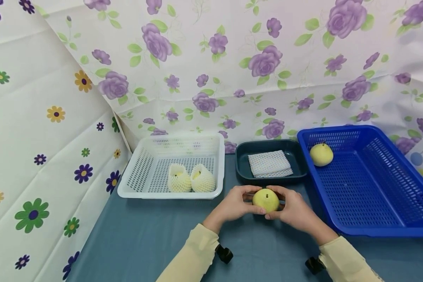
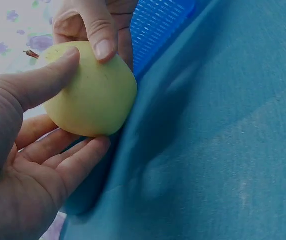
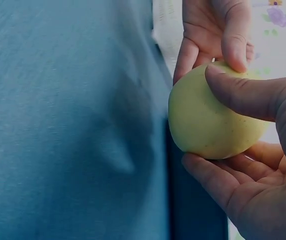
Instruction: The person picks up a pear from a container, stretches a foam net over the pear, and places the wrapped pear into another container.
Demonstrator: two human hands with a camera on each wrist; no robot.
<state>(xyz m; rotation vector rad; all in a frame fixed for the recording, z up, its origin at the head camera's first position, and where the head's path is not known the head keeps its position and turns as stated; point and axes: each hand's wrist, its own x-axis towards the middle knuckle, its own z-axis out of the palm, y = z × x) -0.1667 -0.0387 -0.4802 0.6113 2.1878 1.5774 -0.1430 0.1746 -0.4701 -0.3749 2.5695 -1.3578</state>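
Observation:
Both hands hold one yellow-green pear (image 1: 265, 201) between them, its stem pointing up in the head view. The left hand (image 1: 235, 203) grips it from the left, thumb on the near side and fingers curled round the far side. From the right, the right hand (image 1: 293, 208) grips it the same way. In the left wrist view the pear (image 2: 93, 92) stands over the cloth, with a shadow beside it. Just beyond the hands is a dark green tray (image 1: 241, 164) with white foam net sleeves (image 1: 270, 163) lying flat in it.
At the left, a white basket (image 1: 137, 192) contains two pears (image 1: 179, 179) in foam nets. A blue basket (image 1: 366, 196) at the right holds one bare pear (image 1: 321, 154) in its far left corner. Blue-grey cloth (image 1: 137, 239) covers the table; a flowered sheet (image 1: 183, 78) hangs behind.

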